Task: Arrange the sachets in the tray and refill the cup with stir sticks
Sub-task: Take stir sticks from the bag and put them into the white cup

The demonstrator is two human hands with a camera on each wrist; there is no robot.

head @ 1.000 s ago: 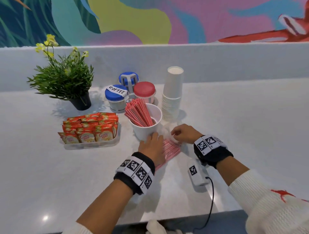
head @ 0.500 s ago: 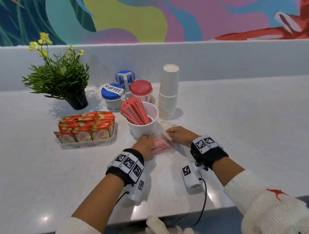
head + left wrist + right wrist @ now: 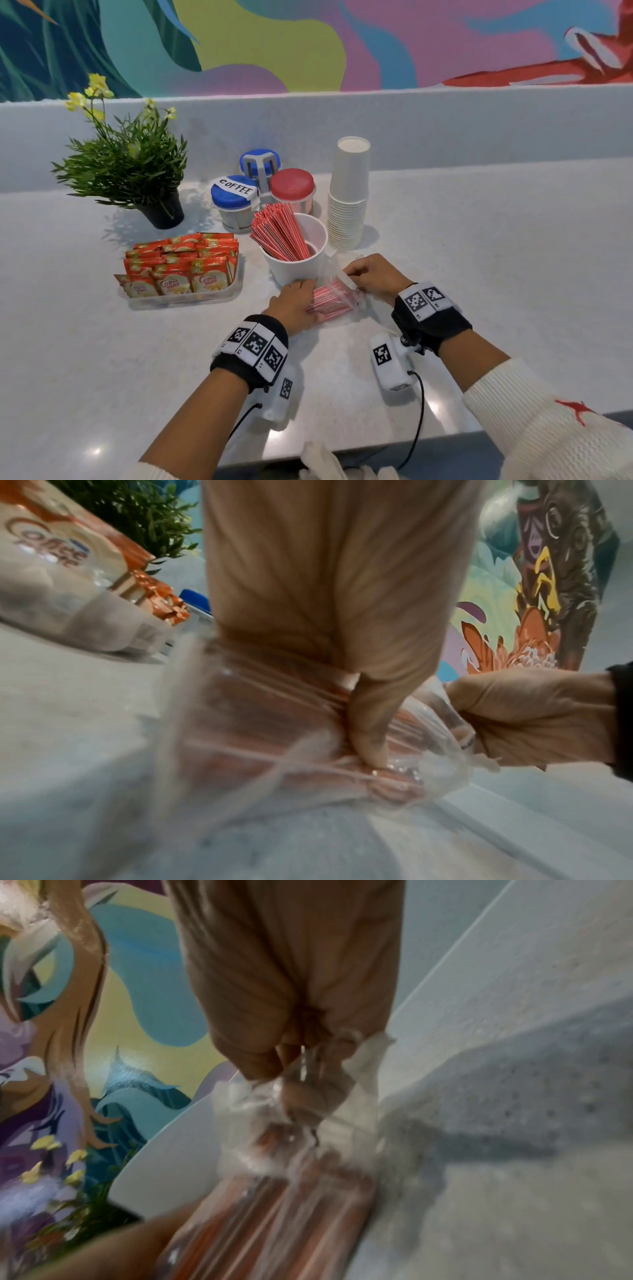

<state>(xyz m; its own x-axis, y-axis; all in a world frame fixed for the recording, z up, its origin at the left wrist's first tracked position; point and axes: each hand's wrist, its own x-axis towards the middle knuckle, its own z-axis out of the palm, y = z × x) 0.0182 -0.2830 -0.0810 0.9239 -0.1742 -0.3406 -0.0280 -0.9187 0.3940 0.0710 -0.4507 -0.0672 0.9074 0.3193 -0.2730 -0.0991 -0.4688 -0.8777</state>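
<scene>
Counter (image 3: 479, 274), head view: one white cup (image 3: 297, 263) near centre, holding one leaning bundle of red stir sticks (image 3: 279, 236), too many to count. One clear bag (image 3: 337, 298) of more red stir sticks lying flat just at 6 o'clock of the cup, touching its base. Left hand (image 3: 296, 305) at the bag's 9 o'clock end, fingers curled over the plastic and the sticks inside; left wrist view shows the thumb (image 3: 369, 723) pressed down on the bag, so gripping it. Right hand (image 3: 375, 275) at the bag's 1 o'clock end, fingertips pinching a gathered corner of the plastic; confirmed in right wrist view, where the bag mouth (image 3: 308, 1096) is bunched between thumb and fingers. One clear tray (image 3: 178, 299) at 9 o'clock of the cup, well apart, packed with orange creamer sachets (image 3: 185, 263) standing in about four rows; exact count not readable. Three lidded jars (image 3: 236, 202) at 12 o'clock of the cup: two blue lids, one red, one labelled COFFEE. One stack of paper cups (image 3: 347, 198) at 2 o'clock. One potted plant (image 3: 130, 168) at 10 o'clock
</scene>
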